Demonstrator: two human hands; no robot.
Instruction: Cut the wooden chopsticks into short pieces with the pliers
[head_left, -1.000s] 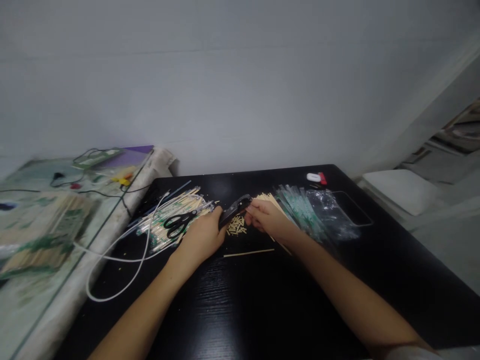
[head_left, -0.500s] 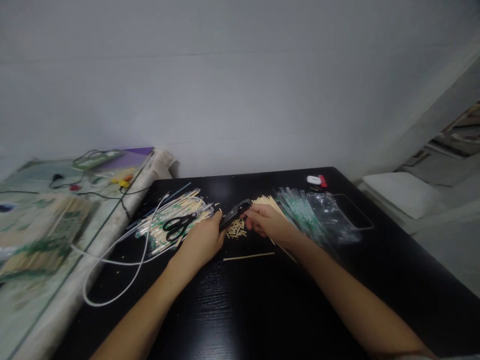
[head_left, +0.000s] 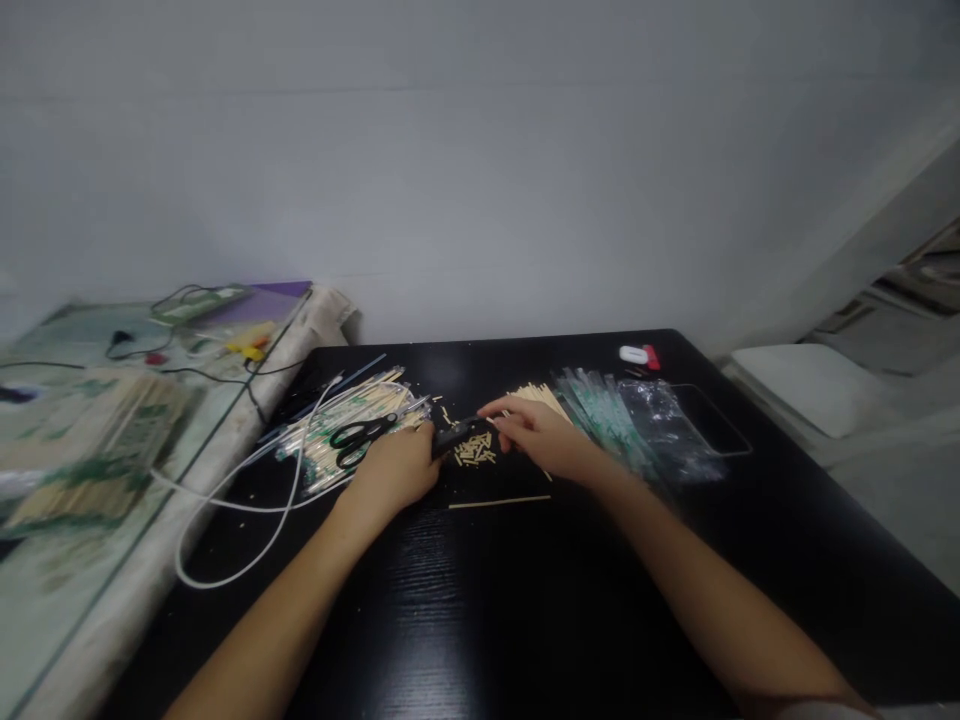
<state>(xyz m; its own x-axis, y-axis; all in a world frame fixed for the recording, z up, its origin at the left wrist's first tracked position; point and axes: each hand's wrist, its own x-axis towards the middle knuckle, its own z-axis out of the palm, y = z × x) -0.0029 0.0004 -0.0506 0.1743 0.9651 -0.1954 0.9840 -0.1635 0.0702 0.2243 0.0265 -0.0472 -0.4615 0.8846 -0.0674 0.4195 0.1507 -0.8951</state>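
My left hand point(head_left: 401, 462) is closed around a black hand tool point(head_left: 454, 434), whose exact kind I cannot make out. Its far end reaches my right hand point(head_left: 541, 434). There the thumb and forefinger pinch what looks like a short pale stick piece point(head_left: 491, 421). Just below the tool lies a small heap of short cut stick pieces point(head_left: 475, 450). Long thin wooden sticks point(head_left: 538, 396) lie behind my right hand, partly covered by it. One single stick point(head_left: 499, 502) rests crosswise on the black table point(head_left: 540, 590), in front of the heap.
Left of my hand, black-handled scissors point(head_left: 363, 435) lie on wrapped sticks point(head_left: 334, 430), beside a looped white cable point(head_left: 184, 580). To the right are empty clear wrappers point(head_left: 604, 415), a phone-shaped outline point(head_left: 711, 418) and a white case point(head_left: 634, 355). A glass-topped table point(head_left: 82, 600) adjoins at left.
The black tool has tipped lower and flatter over the heap. My right hand has shifted slightly, its forefinger now reaching over the tool's end. The view has moved a little.
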